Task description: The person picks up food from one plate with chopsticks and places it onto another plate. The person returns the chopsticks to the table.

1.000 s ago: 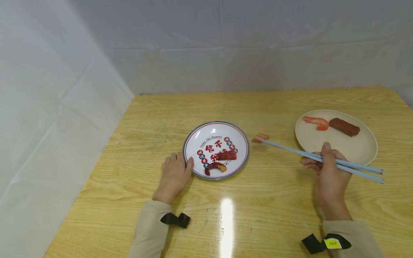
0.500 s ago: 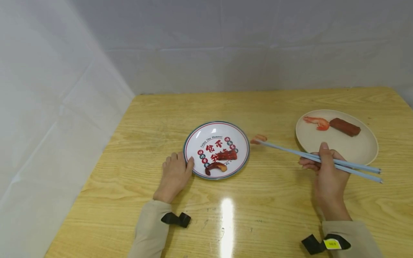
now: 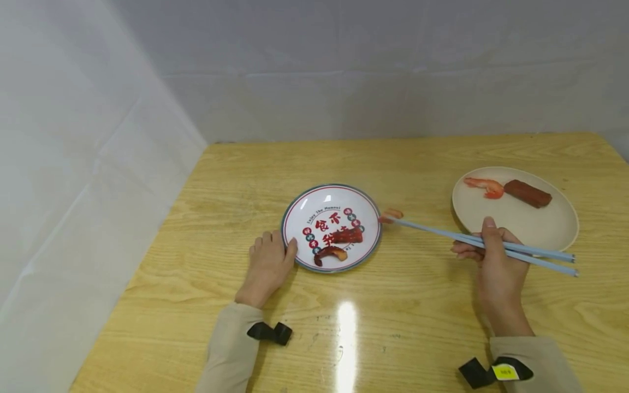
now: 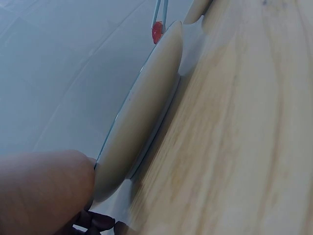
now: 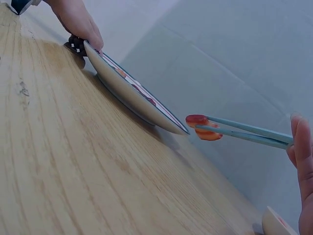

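Observation:
My right hand grips a pair of light blue chopsticks. Their tips pinch a small red-orange piece of food, its exact kind unclear, just off the right rim of the white plate. That plate has a blue-green rim and red lettering; a dark red piece and a curved brown-and-orange piece lie on it. At its left edge, my left hand holds the rim, thumb on top and fingers low beside the plate in the right wrist view.
A beige oval plate stands at the right, partly behind the right hand, with a shrimp and a brown block of food on it. Both plates are on a wooden table. White sheeting rises behind the table and at its left.
The chopsticks and the food piece in them have moved slightly left, up to the white plate's right rim. The left hand keeps its hold on the plate.

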Tool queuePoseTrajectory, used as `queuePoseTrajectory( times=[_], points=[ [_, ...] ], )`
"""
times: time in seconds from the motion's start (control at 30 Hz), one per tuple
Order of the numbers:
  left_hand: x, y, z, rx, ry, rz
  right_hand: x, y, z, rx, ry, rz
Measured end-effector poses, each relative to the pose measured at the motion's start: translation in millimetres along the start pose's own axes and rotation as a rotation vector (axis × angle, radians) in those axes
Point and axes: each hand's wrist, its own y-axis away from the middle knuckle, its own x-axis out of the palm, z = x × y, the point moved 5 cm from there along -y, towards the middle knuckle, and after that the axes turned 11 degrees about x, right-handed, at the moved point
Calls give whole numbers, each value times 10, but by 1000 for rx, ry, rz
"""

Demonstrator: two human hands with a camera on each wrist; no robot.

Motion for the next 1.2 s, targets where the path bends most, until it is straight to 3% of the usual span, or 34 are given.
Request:
queuePoseTrajectory(
  times=[0.3, 0.83, 1.2],
  points=[
    [-1, 0, -8, -4, -3, -1, 28, 23, 29, 59, -79, -35],
    [6, 0, 3, -4, -8, 3, 115, 91, -72, 141, 98, -100],
    [-2, 2, -7, -4, -10, 0, 162, 112, -111, 149, 83, -57]
  ],
)
